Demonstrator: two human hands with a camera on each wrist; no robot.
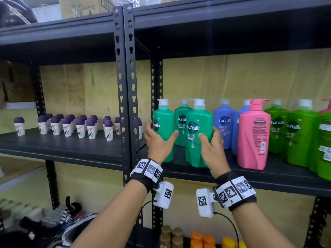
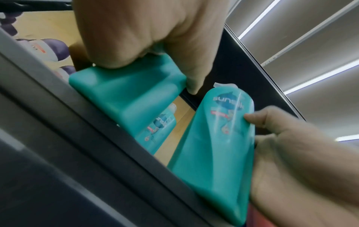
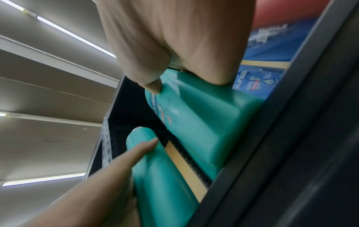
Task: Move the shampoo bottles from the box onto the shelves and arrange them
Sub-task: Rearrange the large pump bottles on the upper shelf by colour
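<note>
Each hand grasps one teal shampoo bottle, left hand [image 1: 157, 140] on the left bottle [image 1: 163, 122], right hand [image 1: 213, 149] on the right bottle [image 1: 197, 133], standing both upright at the shelf [image 1: 268, 178] front edge, probably to align them.

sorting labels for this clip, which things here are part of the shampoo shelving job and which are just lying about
Part of the job:
- left hand gripping left teal bottle
- right hand gripping front teal bottle
- shelf

Just lying about:
- purple-capped deodorants
- orange bottles below
</note>
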